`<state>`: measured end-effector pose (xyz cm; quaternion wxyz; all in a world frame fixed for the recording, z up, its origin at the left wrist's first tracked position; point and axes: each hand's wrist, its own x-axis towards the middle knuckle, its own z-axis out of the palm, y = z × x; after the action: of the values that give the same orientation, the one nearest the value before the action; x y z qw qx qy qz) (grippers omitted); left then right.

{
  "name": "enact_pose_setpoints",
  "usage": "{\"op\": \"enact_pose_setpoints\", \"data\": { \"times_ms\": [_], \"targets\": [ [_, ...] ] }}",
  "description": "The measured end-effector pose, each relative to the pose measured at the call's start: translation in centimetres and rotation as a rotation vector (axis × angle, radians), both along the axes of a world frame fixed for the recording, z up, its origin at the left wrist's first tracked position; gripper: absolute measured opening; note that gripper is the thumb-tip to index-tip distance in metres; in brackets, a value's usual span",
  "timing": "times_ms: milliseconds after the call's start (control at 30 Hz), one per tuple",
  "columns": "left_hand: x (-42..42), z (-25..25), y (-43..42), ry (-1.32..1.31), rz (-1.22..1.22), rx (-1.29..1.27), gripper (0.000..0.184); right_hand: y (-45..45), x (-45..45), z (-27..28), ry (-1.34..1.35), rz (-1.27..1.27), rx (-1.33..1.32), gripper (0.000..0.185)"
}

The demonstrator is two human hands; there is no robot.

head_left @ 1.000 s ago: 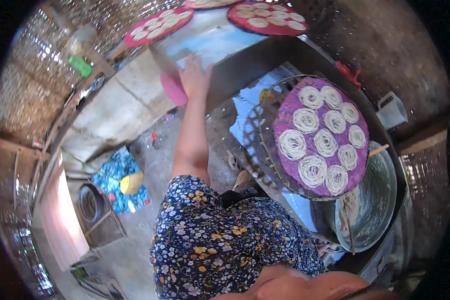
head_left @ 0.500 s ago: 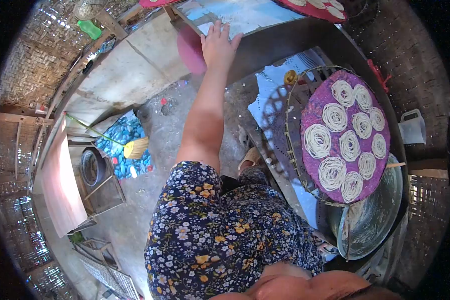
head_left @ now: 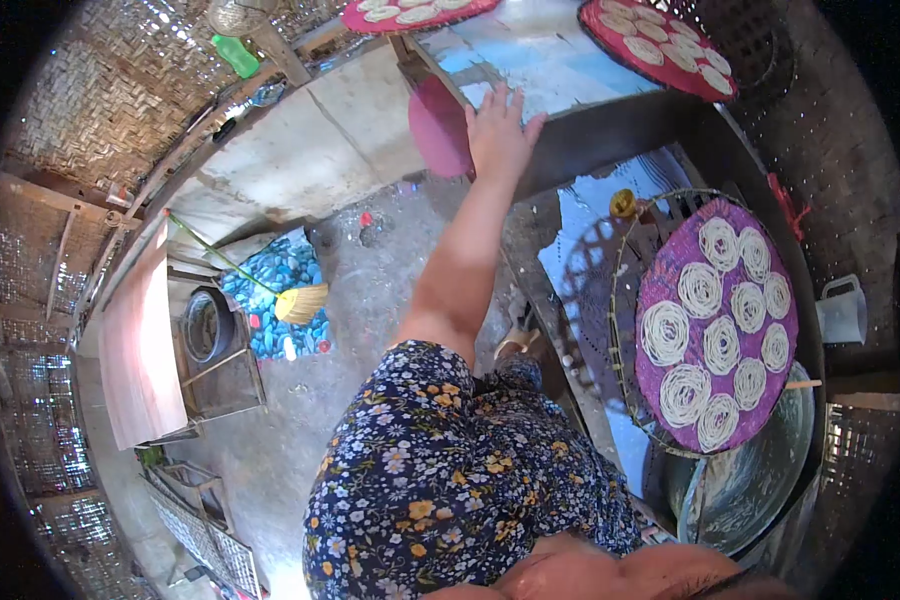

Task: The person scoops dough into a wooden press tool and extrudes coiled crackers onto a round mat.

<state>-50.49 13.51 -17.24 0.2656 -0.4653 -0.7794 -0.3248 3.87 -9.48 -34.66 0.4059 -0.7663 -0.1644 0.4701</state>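
Note:
My left hand (head_left: 500, 135) reaches far forward, palm down, with its fingers spread. It lies over the near edge of a tabletop (head_left: 540, 50) covered with blue and white sheeting; I cannot tell whether it presses on it. Just left of the hand, below that edge, is a pink rounded object (head_left: 438, 128). My right hand does not show. On my right, a round tray with a purple cloth (head_left: 678, 290) carries several coils of pale noodle-like strands (head_left: 720, 345). It sits partly over a large dark basin (head_left: 785, 450).
Two red trays (head_left: 660, 45) with pale coils lie at the far table. A clear plastic jug (head_left: 842, 312) stands at right. A broom (head_left: 300, 302) lies over a blue pebble-patterned mat (head_left: 270, 265). A tyre-like black ring (head_left: 208, 325) and a wooden board (head_left: 145, 350) are at left.
The whole view has shifted, so everything sits further right and lower, and more of the far red trays shows. My left hand stays spread at the table edge.

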Motion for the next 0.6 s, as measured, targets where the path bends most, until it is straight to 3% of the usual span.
{"op": "enact_pose_setpoints", "data": {
  "times_ms": [167,267,333,400,467,500,567,600],
  "targets": [
    [0.5,0.6,-0.4,-0.06,-0.072,0.053,0.05,2.7,-5.0,3.1,-0.042,0.279,0.031,0.033],
    [1.1,1.3,-2.7,-0.117,-0.139,0.266,0.056,3.8,-8.8,5.0,-0.056,0.445,0.033,0.032],
    [-0.6,-2.3,-4.4,-0.281,-0.149,0.424,0.064,4.5,-11.3,6.5,-0.077,0.544,0.016,0.031],
    [-3.3,-7.6,-4.2,-0.392,0.212,0.59,0.071,4.9,-13.8,7.5,-0.101,0.63,-0.016,0.03],
    [-8.6,-18.9,-2.0,-0.895,0.599,0.632,0.079,5.0,-16.1,8.6,-0.132,0.709,-0.062,0.029],
    [-11.9,-24.6,-1.9,-1.529,0.359,0.978,0.079,5.1,-17.2,9.1,-0.152,0.748,-0.086,0.029],
    [-14.8,-26.7,-2.3,-2.184,0.107,1.226,0.079,5.1,-19.3,10.5,-0.192,0.812,-0.136,0.028],
    [-15.2,-24.7,-2.5,-2.225,0.182,1.14,0.079,5.3,-20.0,10.8,-0.212,0.846,-0.155,0.027]
  ]
}}
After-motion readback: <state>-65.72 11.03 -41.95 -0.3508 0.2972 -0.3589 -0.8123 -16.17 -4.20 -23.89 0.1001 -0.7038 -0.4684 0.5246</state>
